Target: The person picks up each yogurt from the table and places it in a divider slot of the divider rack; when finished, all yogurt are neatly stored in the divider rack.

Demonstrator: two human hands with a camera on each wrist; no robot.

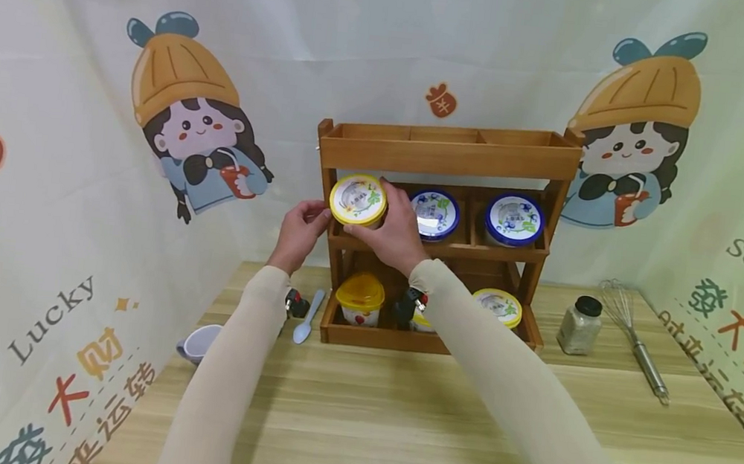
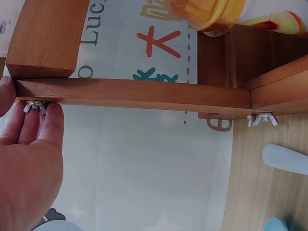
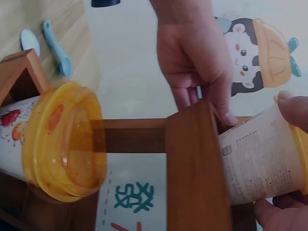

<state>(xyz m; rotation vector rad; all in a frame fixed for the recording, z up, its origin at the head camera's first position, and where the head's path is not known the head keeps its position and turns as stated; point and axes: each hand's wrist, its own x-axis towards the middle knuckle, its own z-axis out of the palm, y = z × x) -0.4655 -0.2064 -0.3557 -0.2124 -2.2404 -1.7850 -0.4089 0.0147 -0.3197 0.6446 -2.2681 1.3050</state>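
A three-tier wooden rack (image 1: 446, 157) stands at the back of the table. My right hand (image 1: 380, 218) grips a yellow-lidded paper cup (image 1: 358, 199) at the left end of the middle shelf, thumb and fingers around its side (image 3: 260, 159). My left hand (image 1: 309, 218) holds the rack's left post (image 3: 192, 163), fingers on one side and thumb on the other, beside a wing nut (image 2: 34, 107). Two blue-lidded cups (image 1: 435, 214) (image 1: 514, 219) share that shelf. On the bottom shelf sit a cup with a domed yellow lid (image 1: 360, 298) and a yellow-lidded cup (image 1: 498, 306); my right forearm hides what lies between them.
A pale blue spoon (image 1: 308, 317) and a tipped white cup (image 1: 200, 341) lie left of the rack. A spice jar (image 1: 580, 325) and a metal whisk (image 1: 634, 339) are on its right. Printed cloth walls close in the back and both sides.
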